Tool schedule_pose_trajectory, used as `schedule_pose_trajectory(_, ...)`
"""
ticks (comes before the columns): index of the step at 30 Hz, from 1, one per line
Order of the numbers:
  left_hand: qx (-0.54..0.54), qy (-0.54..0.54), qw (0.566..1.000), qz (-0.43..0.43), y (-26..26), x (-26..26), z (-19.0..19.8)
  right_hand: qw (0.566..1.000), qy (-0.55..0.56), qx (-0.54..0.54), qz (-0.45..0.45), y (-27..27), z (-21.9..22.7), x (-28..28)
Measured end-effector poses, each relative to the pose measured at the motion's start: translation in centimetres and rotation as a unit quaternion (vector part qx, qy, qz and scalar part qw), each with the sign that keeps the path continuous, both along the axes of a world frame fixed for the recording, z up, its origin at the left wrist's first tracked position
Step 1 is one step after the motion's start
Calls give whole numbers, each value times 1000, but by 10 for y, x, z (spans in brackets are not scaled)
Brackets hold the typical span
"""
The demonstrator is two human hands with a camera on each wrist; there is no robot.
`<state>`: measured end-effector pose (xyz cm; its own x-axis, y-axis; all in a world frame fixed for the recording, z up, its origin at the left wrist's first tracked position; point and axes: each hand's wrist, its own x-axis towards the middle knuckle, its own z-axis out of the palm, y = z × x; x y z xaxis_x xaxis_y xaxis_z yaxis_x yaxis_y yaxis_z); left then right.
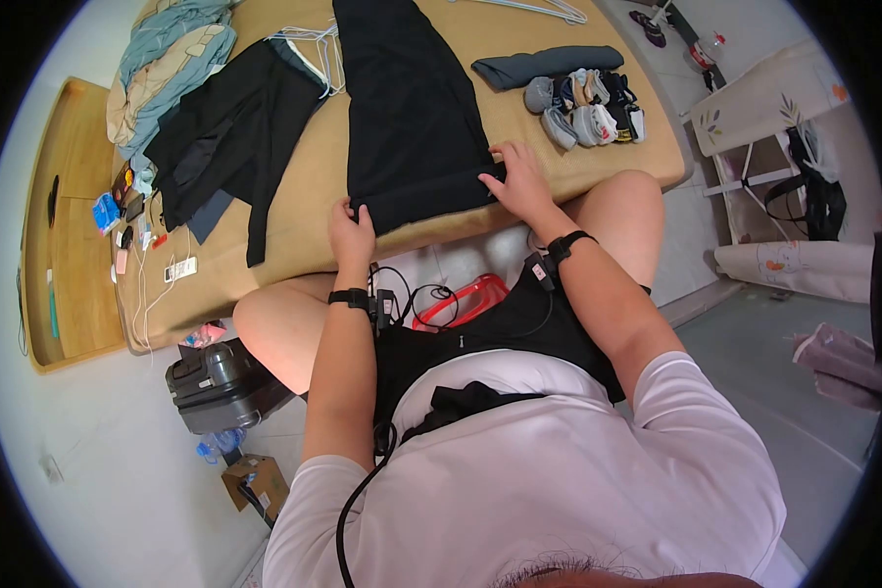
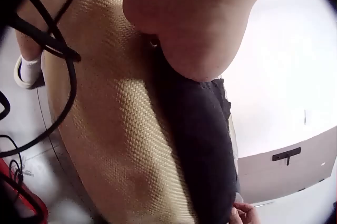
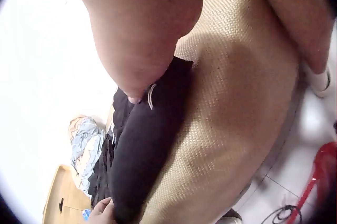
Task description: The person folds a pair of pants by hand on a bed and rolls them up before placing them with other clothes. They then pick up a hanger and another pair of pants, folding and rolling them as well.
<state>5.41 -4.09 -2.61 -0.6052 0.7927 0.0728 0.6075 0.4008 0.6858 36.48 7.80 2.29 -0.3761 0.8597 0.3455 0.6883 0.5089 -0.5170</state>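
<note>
A long black garment (image 1: 412,118) lies on the woven mat, its near end folded over in a band. At the left corner of that band my left hand (image 1: 352,233) pinches the cloth between thumb and fingers. My right hand (image 1: 521,183) is at the right corner, thumb and index finger spread on the cloth's edge. In the left wrist view the dark cloth (image 2: 197,140) runs from under the left hand (image 2: 192,24) toward the other hand. The right wrist view shows the black cloth (image 3: 150,140) below the right hand (image 3: 139,34), whose fingertips are mostly hidden.
Another black garment (image 1: 235,122) and white hangers (image 1: 328,54) lie to the left. At the right are a rolled dark cloth (image 1: 549,66) and rows of rolled socks (image 1: 588,108). A phone (image 1: 180,269) and cables sit near the left edge; a red basket (image 1: 475,299) stands below.
</note>
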Motion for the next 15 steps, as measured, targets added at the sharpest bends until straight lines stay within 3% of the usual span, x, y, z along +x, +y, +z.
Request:
schedule_pose_trajectory(2,113,93,989,3,0,5,6,999,6,29,33,-3,14,-4)
schedule_pose_trajectory(3,111,93,989,3,-2,7,10,996,13,59,66,-7,17,-7)
schedule_pose_trajectory(4,123,128,982,-69,-2,10,23,996,13,58,66,-11,18,-10)
schedule_pose_trajectory(5,135,163,967,-140,-3,13,30,991,8,43,126,-15,17,-12)
schedule_pose_trajectory(6,135,163,967,-140,-3,18,34,982,4,28,186,-19,17,-15)
schedule_pose_trajectory(8,127,148,928,-316,-3,28,36,979,-18,18,204,-25,13,-19)
schedule_pose_trajectory(11,78,194,911,-356,-7,48,34,976,-55,-4,211,-27,4,-18)
schedule_pose_trajectory(15,26,161,928,-334,-5,39,24,975,-107,10,194,-21,-4,-12)
